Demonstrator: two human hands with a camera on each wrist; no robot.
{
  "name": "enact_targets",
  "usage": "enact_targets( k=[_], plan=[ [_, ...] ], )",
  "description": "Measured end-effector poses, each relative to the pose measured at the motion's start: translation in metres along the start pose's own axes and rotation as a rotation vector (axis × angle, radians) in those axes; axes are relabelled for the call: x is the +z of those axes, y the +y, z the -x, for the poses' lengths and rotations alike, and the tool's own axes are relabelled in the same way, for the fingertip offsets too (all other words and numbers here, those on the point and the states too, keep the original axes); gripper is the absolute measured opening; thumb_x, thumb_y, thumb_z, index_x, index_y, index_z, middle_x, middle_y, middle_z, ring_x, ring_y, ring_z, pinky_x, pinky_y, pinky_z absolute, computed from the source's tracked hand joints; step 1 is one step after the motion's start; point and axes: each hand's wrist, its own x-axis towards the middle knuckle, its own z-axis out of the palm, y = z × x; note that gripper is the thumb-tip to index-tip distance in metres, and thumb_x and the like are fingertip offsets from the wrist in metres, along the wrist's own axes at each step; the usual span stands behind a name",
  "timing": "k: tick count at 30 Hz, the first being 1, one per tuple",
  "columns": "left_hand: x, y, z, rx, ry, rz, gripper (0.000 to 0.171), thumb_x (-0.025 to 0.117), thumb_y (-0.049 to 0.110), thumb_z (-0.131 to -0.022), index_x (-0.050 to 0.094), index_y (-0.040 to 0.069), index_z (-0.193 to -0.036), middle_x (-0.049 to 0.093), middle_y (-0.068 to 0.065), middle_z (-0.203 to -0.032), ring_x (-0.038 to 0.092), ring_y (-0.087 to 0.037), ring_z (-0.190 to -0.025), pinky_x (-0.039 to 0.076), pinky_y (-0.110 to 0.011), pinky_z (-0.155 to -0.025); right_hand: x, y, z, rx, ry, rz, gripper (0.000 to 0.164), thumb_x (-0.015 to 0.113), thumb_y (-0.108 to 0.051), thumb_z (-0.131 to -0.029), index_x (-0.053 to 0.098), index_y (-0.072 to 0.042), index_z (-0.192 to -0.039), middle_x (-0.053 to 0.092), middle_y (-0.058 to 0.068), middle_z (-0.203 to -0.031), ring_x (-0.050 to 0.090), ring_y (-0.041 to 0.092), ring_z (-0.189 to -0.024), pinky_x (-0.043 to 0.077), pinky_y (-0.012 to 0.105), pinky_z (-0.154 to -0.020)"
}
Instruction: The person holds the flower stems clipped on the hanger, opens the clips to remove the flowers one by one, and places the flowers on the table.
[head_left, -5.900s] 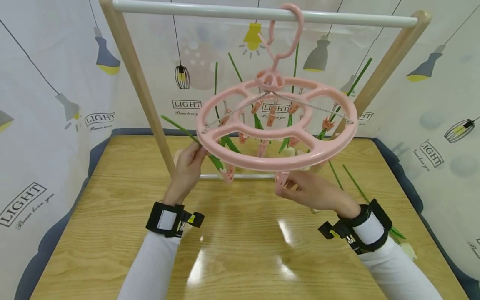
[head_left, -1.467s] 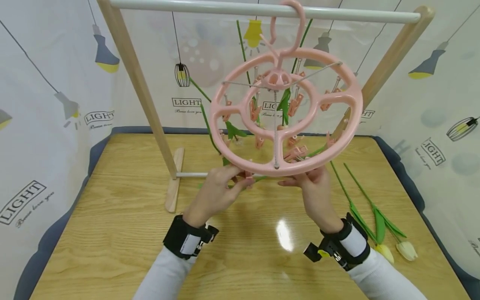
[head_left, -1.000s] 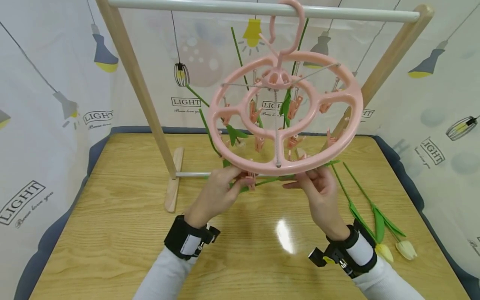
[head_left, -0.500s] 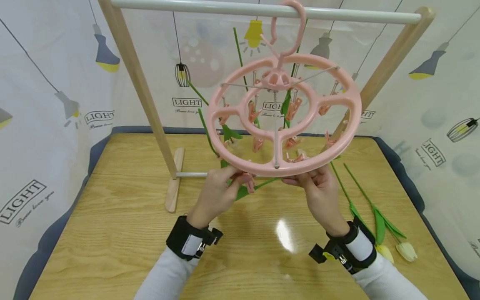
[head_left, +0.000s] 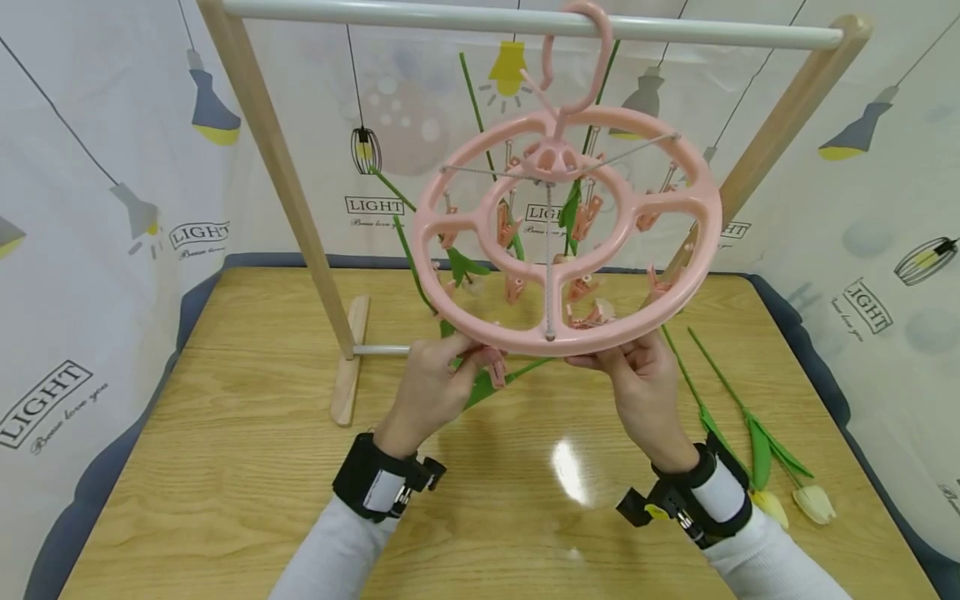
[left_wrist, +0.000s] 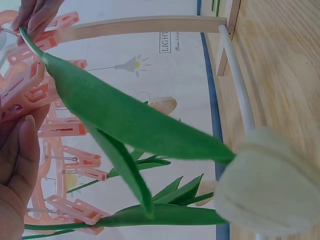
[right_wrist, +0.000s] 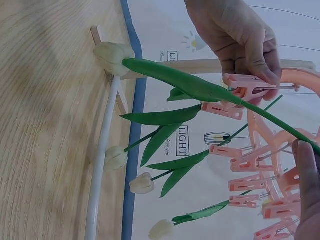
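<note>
A round pink clip hanger (head_left: 633, 321) hangs by its hook, tilted toward me. At its front rim my left hand (head_left: 435, 383) pinches a pink clothespin (right_wrist: 250, 86) between thumb and fingers. My right hand (head_left: 637, 383) grips the green stem of a white tulip (left_wrist: 270, 185), to the right of that clothespin. The tulip's bloom points down and away, with its leaf (right_wrist: 175, 80) beside the clothespin. The stem crosses at the clothespin's tip; whether it is clamped I cannot tell. Other pale tulips (right_wrist: 142, 183) hang bloom-down from clothespins behind.
The hanger's hook (head_left: 600, 58) is over the white bar (head_left: 420, 14) of a wooden-legged rack (head_left: 277, 167). At the table's right lie a yellow tulip (head_left: 770, 508) and a white tulip (head_left: 813, 504). A lamp-print cloth (head_left: 112, 333) surrounds the table.
Since the oldest frame, the hanger has turned and tilted. My left hand has moved right onto a front clothespin; my right hand now holds a tulip stem. Lately, the tulip's leaf has shifted slightly down-left.
</note>
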Motion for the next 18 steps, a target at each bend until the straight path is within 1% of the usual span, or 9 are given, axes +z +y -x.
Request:
enact_targets(
  k=[1, 4, 8, 14, 18],
  plan=[
    [0.0, 0.0, 0.0, -0.001, 0.003, -0.002, 0.011, 0.067, -0.003, -0.089, 0.068, 0.0, -0.099, 0.074, -0.009, -0.077, 0.071, -0.013, -0.065, 0.058, -0.019, -0.061, 0.0, 0.0, 0.0, -0.002, 0.003, 0.005, 0.024, 0.042, 0.007, -0.102, 0.05, 0.009, -0.124, 0.074, 0.003, -0.108, 0.074, 0.013, -0.092, 0.061, 0.031, -0.081],
    [-0.001, 0.0, 0.0, -0.003, 0.009, -0.011, 0.01, 0.068, -0.001, -0.089, 0.069, 0.0, -0.099, 0.074, -0.009, -0.078, 0.072, -0.013, -0.067, 0.058, -0.019, -0.062, -0.001, 0.0, -0.002, -0.026, 0.0, -0.028, 0.024, 0.04, 0.01, -0.101, 0.051, 0.008, -0.123, 0.074, 0.006, -0.106, 0.074, 0.014, -0.091, 0.061, 0.031, -0.08],
    [-0.001, -0.001, 0.001, -0.002, 0.011, -0.005, 0.011, 0.069, 0.0, -0.089, 0.069, 0.001, -0.1, 0.073, -0.006, -0.075, 0.07, -0.012, -0.066, 0.055, -0.018, -0.059, -0.003, -0.002, -0.004, -0.054, 0.003, -0.051, 0.026, 0.039, 0.012, -0.1, 0.053, 0.008, -0.122, 0.073, 0.009, -0.102, 0.074, 0.016, -0.087, 0.062, 0.031, -0.077],
    [-0.001, -0.002, 0.002, 0.011, -0.002, 0.005, 0.009, 0.068, 0.0, -0.089, 0.067, 0.003, -0.098, 0.072, -0.004, -0.073, 0.069, -0.01, -0.066, 0.056, -0.018, -0.06, -0.008, -0.006, -0.003, -0.039, 0.017, -0.021, 0.027, 0.04, 0.011, -0.1, 0.052, 0.006, -0.124, 0.074, 0.009, -0.102, 0.074, 0.015, -0.084, 0.062, 0.03, -0.076],
    [-0.002, -0.003, 0.003, 0.006, -0.028, -0.005, 0.012, 0.07, 0.002, -0.088, 0.067, 0.003, -0.099, 0.072, -0.005, -0.077, 0.07, -0.012, -0.07, 0.057, -0.02, -0.064, -0.012, -0.007, -0.001, -0.019, 0.036, 0.02, 0.028, 0.041, 0.008, -0.101, 0.052, 0.001, -0.126, 0.074, 0.004, -0.103, 0.073, 0.013, -0.083, 0.062, 0.027, -0.073]
  ],
)
